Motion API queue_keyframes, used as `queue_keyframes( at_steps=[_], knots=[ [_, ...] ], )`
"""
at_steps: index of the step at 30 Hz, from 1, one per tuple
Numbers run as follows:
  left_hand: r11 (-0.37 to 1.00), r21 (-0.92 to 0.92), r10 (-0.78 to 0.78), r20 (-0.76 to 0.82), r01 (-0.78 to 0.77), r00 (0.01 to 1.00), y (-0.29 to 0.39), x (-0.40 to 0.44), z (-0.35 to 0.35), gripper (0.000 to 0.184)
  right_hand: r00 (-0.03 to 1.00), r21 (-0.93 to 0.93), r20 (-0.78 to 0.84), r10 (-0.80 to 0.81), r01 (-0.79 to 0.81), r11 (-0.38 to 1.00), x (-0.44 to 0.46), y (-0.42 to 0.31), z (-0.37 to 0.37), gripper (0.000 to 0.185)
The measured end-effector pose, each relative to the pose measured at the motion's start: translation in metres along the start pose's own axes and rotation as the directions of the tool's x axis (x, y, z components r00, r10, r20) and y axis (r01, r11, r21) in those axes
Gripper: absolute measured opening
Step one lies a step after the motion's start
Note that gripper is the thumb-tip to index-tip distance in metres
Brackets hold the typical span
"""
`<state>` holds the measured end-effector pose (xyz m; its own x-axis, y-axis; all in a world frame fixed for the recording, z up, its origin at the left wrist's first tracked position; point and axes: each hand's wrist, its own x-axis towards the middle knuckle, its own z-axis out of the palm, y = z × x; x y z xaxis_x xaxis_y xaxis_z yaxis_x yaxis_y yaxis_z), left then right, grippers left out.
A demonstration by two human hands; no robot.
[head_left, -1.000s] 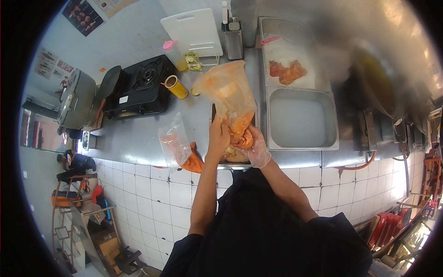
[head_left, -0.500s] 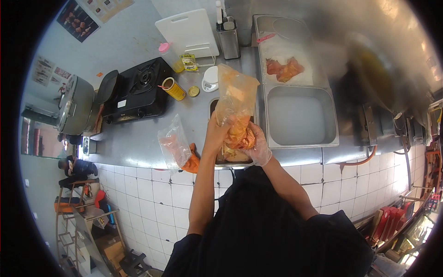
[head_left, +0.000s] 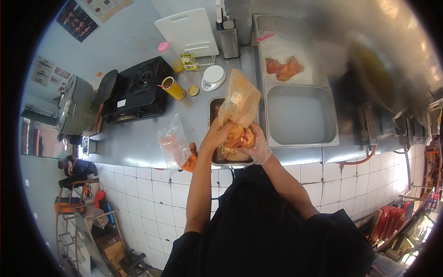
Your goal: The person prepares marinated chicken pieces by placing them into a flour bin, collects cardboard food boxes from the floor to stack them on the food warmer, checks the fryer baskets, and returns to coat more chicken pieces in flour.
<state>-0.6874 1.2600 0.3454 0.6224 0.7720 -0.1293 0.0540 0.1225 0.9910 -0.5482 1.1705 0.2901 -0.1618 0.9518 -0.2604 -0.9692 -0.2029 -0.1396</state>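
While the orange-coated meat point(head_left: 243, 137) sits over the steel tray point(head_left: 214, 109), half in the mouth of a plastic bag point(head_left: 241, 98), both hands are on the load. Bare left hand point(head_left: 218, 135): clamped on the bag's neck, tray's left side. Gloved right hand point(head_left: 259, 147): cupped round the meat, tray's right side; fingertips hidden.

Risks, my read: slick coating + loose glove film = meat slips, splashes into tray. If the left grip slackens, bag slumps and contents dump at once. Tilt past the tray's rim and drips hit the counter point(head_left: 198, 108).

Materials: bag thin, crinkled, cloudy, orange-smeared. Meat wet, lumpy, folded. Glove clear, wrinkled. Tray rigid, round-cornered. Right of tray: deeper rectangular metal pan point(head_left: 302, 146), pale fill.
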Motion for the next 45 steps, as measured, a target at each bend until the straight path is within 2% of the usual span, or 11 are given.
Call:
queue_keyframes(
  at_steps=[6,11,17,20,26,32,35,38,40,42,45],
  knots=[
    [0.996,0.074,0.070,-0.273,-0.051,0.959,-0.027,0.025,-0.004,0.040,0.998,0.066,0.041,0.053,-0.056,0.996,0.004,0.008,-0.018,0.046],
    [0.981,0.160,0.170,-0.407,-0.113,0.898,-0.003,0.023,0.005,0.040,0.994,0.084,0.092,0.065,-0.073,0.994,0.005,0.015,-0.023,0.047],
    [0.987,-0.117,0.056,-0.379,-0.108,0.924,0.009,0.033,0.006,0.040,0.991,0.127,0.099,0.094,-0.107,0.986,0.006,0.020,-0.023,0.050],
    [0.913,-0.408,-0.171,-0.364,0.008,0.915,0.035,0.030,0.018,0.039,0.988,0.112,0.116,0.098,-0.111,0.987,0.008,0.020,-0.023,0.051],
    [0.929,-0.369,-0.145,-0.414,-0.021,0.899,0.004,0.052,0.013,0.038,0.989,0.070,0.135,0.066,-0.076,0.995,0.017,0.029,-0.035,0.052],
    [0.976,-0.216,-0.044,-0.261,-0.014,0.964,0.000,0.052,0.020,0.038,0.976,0.119,0.200,0.087,-0.113,0.986,0.023,0.026,-0.037,0.053],
    [0.978,0.207,0.043,-0.258,0.012,0.965,0.021,0.044,0.024,0.036,0.985,0.125,0.162,0.052,-0.073,0.989,0.023,0.025,-0.021,0.051],
    [0.745,0.663,0.121,-0.242,0.073,0.963,0.065,0.031,0.030,0.039,0.998,0.093,0.067,-0.019,0.013,0.996,0.026,0.020,0.006,0.051],
    [0.855,0.519,0.140,-0.226,-0.002,0.964,0.072,0.037,0.027,0.040,0.996,0.084,0.046,-0.071,0.067,0.994,0.026,0.012,0.028,0.052],
    [0.922,0.388,0.118,-0.245,-0.014,0.962,0.074,0.047,0.024,0.038,0.965,0.088,0.232,-0.123,0.105,0.991,0.023,-0.001,0.036,0.050],
    [0.971,0.238,0.054,-0.228,0.002,0.972,0.083,0.074,0.026,0.033,0.912,-0.088,0.271,-0.309,0.343,0.935,0.013,-0.018,0.056,0.049]
  ],
)
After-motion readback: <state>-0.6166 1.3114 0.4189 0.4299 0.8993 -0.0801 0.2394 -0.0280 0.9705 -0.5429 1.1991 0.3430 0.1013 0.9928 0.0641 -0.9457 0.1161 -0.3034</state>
